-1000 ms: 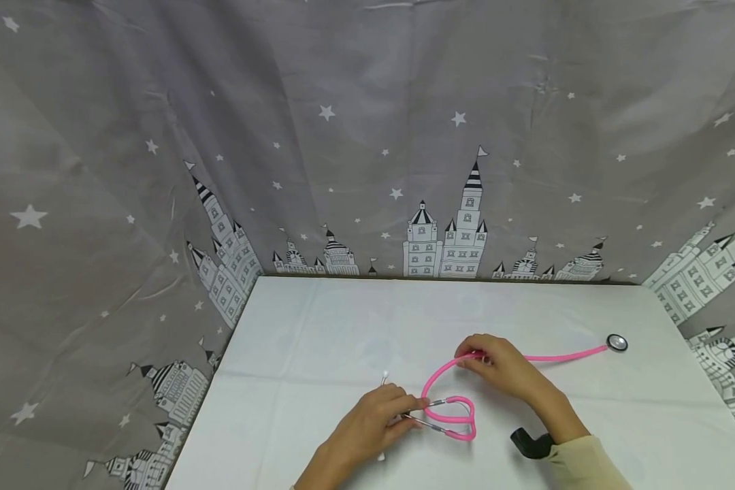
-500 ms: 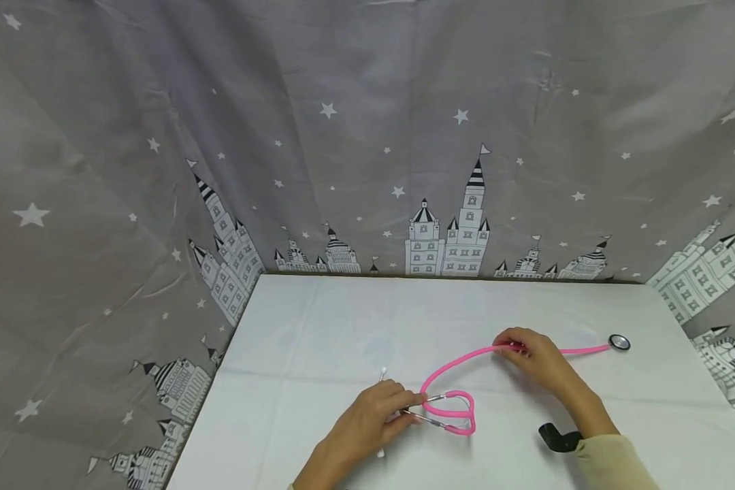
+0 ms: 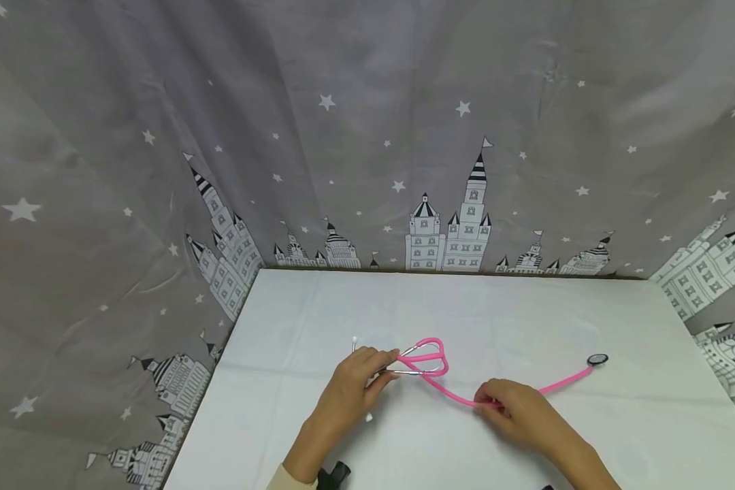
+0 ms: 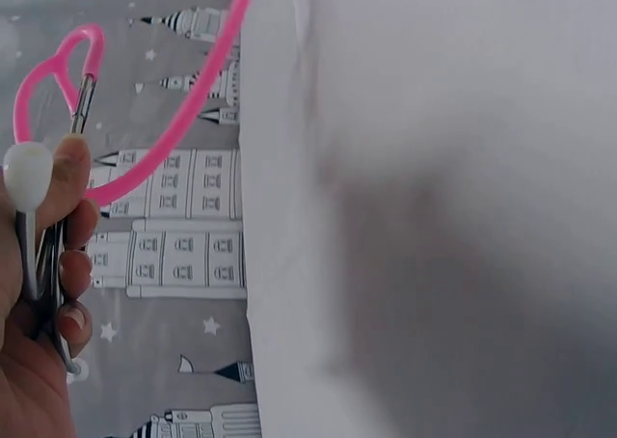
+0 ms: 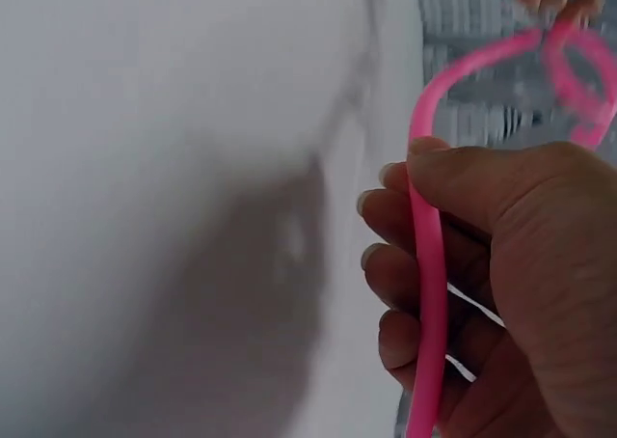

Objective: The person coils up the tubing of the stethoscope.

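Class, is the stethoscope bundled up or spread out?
Spread out: its pink tube runs from the left hand, through the right hand, to the chestpiece beyond.

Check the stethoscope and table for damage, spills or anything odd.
Nothing stands out: no spill on the table, no visible break in the stethoscope. Its pink tubing loops back at the left hand, then runs through the right hand to the chest piece; the loop looks like handling, not damage. The hands hide parts.

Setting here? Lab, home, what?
Probably a makeshift recording booth, though a home or lab can't be ruled out: white tabletop, grey castle-print cloth on three sides, pink stethoscope being handled.
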{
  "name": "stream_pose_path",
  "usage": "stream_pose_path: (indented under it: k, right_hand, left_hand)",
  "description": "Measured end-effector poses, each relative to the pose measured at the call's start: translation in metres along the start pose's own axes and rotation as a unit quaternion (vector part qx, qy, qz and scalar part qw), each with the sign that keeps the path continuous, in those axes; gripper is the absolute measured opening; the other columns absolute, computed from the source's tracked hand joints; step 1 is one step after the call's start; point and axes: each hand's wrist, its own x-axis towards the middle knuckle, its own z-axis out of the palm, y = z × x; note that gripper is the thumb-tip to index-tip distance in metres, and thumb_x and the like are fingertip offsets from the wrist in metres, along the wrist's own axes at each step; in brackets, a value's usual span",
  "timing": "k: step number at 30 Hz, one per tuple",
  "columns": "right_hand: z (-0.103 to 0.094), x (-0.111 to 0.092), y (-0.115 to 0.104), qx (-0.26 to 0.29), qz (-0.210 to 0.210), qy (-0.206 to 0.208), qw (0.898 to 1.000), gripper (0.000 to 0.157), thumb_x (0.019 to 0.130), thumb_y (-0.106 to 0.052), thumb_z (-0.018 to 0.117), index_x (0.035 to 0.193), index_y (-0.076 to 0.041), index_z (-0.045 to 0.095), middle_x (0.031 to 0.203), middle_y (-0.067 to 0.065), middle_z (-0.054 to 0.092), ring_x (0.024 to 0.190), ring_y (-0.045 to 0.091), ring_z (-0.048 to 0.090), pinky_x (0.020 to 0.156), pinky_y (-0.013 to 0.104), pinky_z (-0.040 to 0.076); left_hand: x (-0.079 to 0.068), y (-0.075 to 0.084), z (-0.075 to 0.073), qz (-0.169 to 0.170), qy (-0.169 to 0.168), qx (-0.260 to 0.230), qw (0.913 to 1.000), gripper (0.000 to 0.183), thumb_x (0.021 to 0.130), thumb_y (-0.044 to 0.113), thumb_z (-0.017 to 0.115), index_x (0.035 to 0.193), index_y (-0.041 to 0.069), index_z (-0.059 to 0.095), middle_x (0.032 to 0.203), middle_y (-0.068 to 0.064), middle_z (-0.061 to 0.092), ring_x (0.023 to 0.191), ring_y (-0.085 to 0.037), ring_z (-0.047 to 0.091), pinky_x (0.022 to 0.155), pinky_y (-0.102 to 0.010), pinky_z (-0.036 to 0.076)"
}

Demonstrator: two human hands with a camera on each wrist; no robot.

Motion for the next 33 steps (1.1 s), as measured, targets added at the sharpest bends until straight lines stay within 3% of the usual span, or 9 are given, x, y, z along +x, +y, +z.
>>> stream_pose_path:
  k: [5,11,14,19,24,29,33]
  right_hand:
    - [-0.005,-0.016,-0.032,0.008,-0.034,-0.011,0.999,0.014,0.096,-0.022,0.081,0.097,-0.033,0.072,0.085,-0.029,0.057,0.076,-0.011,0.048,0.068,0.015,0.045]
    - [-0.027,-0.026,-0.060,0.009,-0.050,-0.019,0.999,0.005,0.104,-0.037,0.074,0.100,-0.033,0.074,0.091,-0.031,0.058,0.082,-0.012,0.051,0.071,0.015,0.049]
    - [-0.040,-0.025,-0.073,0.009,-0.075,-0.005,0.997,0.003,0.102,-0.033,0.076,0.102,-0.035,0.074,0.094,-0.031,0.059,0.084,-0.011,0.052,0.073,0.013,0.049]
    - [-0.058,-0.016,-0.086,-0.006,-0.114,0.052,0.992,0.027,0.092,-0.017,0.085,0.106,-0.036,0.071,0.095,-0.032,0.057,0.084,-0.010,0.053,0.075,0.006,0.044]
    - [-0.069,-0.003,-0.090,-0.010,-0.153,0.093,0.984,0.037,0.084,-0.009,0.086,0.107,-0.032,0.070,0.096,-0.028,0.059,0.084,-0.008,0.054,0.077,0.004,0.043]
    - [-0.076,0.011,-0.091,0.006,-0.204,0.087,0.975,0.020,0.094,-0.016,0.083,0.108,-0.026,0.073,0.097,-0.022,0.065,0.088,-0.005,0.060,0.082,0.007,0.049]
    - [-0.084,0.025,-0.091,-0.002,-0.213,0.091,0.973,0.007,0.102,-0.026,0.076,0.108,-0.024,0.074,0.098,-0.020,0.067,0.089,-0.005,0.060,0.083,0.010,0.050]
  left_hand:
    - [0.001,-0.009,-0.001,-0.008,-0.005,0.020,0.9997,0.037,0.096,0.026,0.081,0.132,0.019,0.075,0.093,0.011,0.071,0.081,-0.002,0.051,0.073,-0.015,0.048]
    - [0.001,-0.016,0.001,-0.005,-0.002,0.028,0.9996,0.038,0.094,0.023,0.083,0.131,0.017,0.074,0.089,0.010,0.068,0.079,-0.002,0.050,0.071,-0.016,0.047]
    - [0.000,-0.017,0.002,-0.006,-0.014,0.034,0.9993,0.039,0.094,0.021,0.083,0.131,0.016,0.074,0.091,0.008,0.070,0.079,-0.004,0.051,0.071,-0.018,0.048]
    - [-0.002,-0.014,0.006,-0.015,-0.042,0.038,0.9983,0.039,0.094,0.021,0.084,0.131,0.018,0.074,0.093,0.008,0.071,0.081,-0.005,0.052,0.073,-0.020,0.050]
    - [-0.006,-0.011,0.011,-0.011,-0.052,0.038,0.9979,0.038,0.093,0.019,0.085,0.129,0.020,0.073,0.092,0.009,0.070,0.081,-0.005,0.053,0.073,-0.020,0.050]
    - [-0.010,-0.006,0.019,0.003,-0.073,0.041,0.9965,0.034,0.093,0.019,0.085,0.124,0.022,0.073,0.093,0.011,0.070,0.083,-0.004,0.054,0.074,-0.018,0.050]
    - [-0.013,0.002,0.027,0.020,-0.083,0.033,0.9958,0.029,0.093,0.020,0.085,0.119,0.022,0.073,0.093,0.012,0.070,0.082,-0.003,0.055,0.073,-0.016,0.050]
